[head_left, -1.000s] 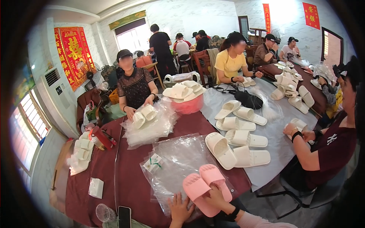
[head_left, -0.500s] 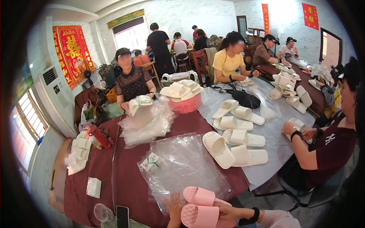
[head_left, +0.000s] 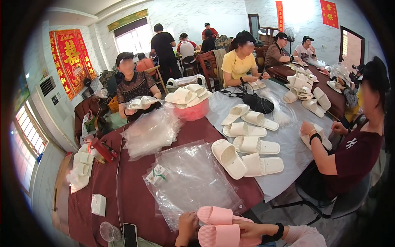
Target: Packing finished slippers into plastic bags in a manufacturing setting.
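A pair of pink slippers (head_left: pixel 220 234) is at the lower edge, one beside the other, with quilted-looking insoles. My right hand (head_left: pixel 249 229) grips them together from the right. To their left, my left hand (head_left: pixel 188 224) has its fingers curled in at the near edge of a clear plastic bag (head_left: pixel 193 177), seemingly pinching it; the fingertips are partly hidden. The bag lies flat on the dark red tablecloth, among other clear bags, with a small white card with a green mark (head_left: pixel 157 175) at its left side.
Several white slippers (head_left: pixel 262 164) lie to the right on grey sheeting. A phone (head_left: pixel 130 234), a clear cup (head_left: pixel 110 231) and a white box (head_left: pixel 98 204) are at near left. More bags (head_left: pixel 150 133) and a pink container (head_left: pixel 191 111) stand farther off. Co-workers sit around.
My left hand has gone from fingers spread on the bag to fingers curled at its edge. The slippers stay in my right hand. The whole view has shifted slightly.
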`<state>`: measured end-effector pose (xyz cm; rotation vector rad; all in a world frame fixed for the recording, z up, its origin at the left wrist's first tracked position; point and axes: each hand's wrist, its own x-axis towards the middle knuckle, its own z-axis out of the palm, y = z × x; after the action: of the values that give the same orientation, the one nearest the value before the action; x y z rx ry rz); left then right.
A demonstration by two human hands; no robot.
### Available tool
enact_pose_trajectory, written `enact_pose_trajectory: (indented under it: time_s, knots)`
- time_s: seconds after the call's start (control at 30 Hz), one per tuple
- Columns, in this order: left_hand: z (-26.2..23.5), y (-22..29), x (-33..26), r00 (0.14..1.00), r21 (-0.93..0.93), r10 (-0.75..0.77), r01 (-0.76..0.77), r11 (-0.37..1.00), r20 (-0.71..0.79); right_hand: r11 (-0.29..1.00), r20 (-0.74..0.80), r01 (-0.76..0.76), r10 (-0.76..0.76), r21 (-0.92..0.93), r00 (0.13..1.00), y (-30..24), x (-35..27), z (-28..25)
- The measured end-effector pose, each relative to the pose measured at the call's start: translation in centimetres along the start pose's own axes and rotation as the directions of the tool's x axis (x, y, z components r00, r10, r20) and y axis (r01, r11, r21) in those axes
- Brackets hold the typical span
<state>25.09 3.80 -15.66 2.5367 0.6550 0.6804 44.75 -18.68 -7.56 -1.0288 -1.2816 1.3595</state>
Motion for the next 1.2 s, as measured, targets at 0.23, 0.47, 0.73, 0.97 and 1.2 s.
enact_pose_trajectory:
  time_s: [0.23, 0.47, 0.73, 0.97, 1.2]
  knots:
    - [-2.8, 3.8, 1.7, 0.961, -0.114, -0.257, 0.269, 0.957, 0.103, 0.997, 0.038, 0.058, -0.056, -0.057, 0.998, -2.4, 0.0, 1.3]
    - [-0.7, 1.2, 0.6, 0.839, -0.253, -0.543, 0.52, 0.816, -0.028, 0.671, 0.142, -0.111, 0.009, 0.733, 0.99, -12.8, 1.9, 4.5]
    - [-1.5, 1.7, 1.5, 0.777, -0.634, -0.623, 0.437, 0.638, -0.091, 0.995, 0.143, 0.029, -0.014, -0.1, 0.99, -4.0, 0.7, 0.4]
    - [-2.0, 2.2, 2.4, 0.766, -0.77, -0.636, 0.35, 0.534, -0.092, 0.757, 0.114, -0.108, 0.044, 0.645, 0.992, -9.3, 1.7, 3.6]
    - [-2.3, 3.6, 2.3, 0.802, -0.575, -0.595, 0.462, 0.675, -0.054, 0.089, 0.205, -0.207, 0.033, 0.974, 0.978, -11.8, 2.5, 4.7]
